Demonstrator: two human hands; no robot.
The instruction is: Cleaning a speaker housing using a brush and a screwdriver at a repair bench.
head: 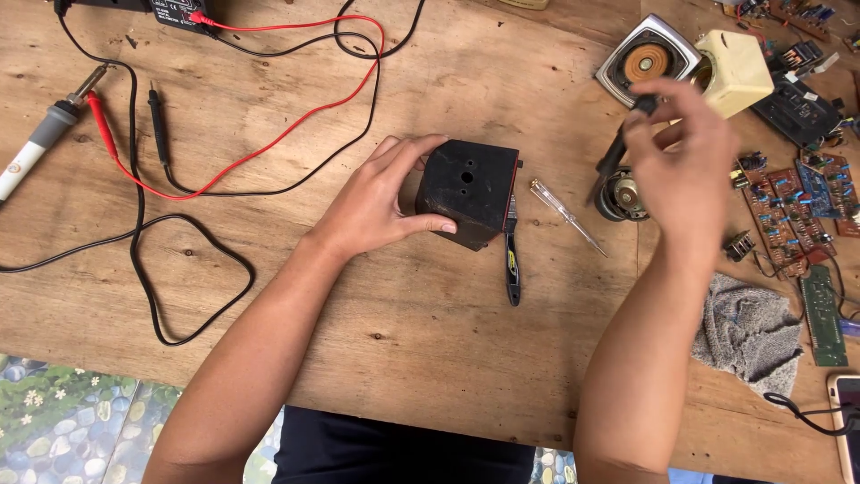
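Observation:
My left hand point(381, 202) grips a black box-shaped casing point(468, 190) with small holes in its top, holding it on the wooden table point(430, 314). My right hand point(681, 157) is raised to the right, its fingers closed on a dark-handled tool point(616, 152), blurred by motion. A clear-handled test screwdriver point(566, 213) lies between the casing and the right hand. A black-handled tool point(511, 255) lies against the casing's right side.
Red and black probe leads point(269, 134) loop across the left. A soldering iron point(45, 134) lies far left. Speakers point(647, 61), a cream box point(736, 70), circuit boards point(797, 211), a grey cloth point(751, 330) and a phone point(847, 421) crowd the right.

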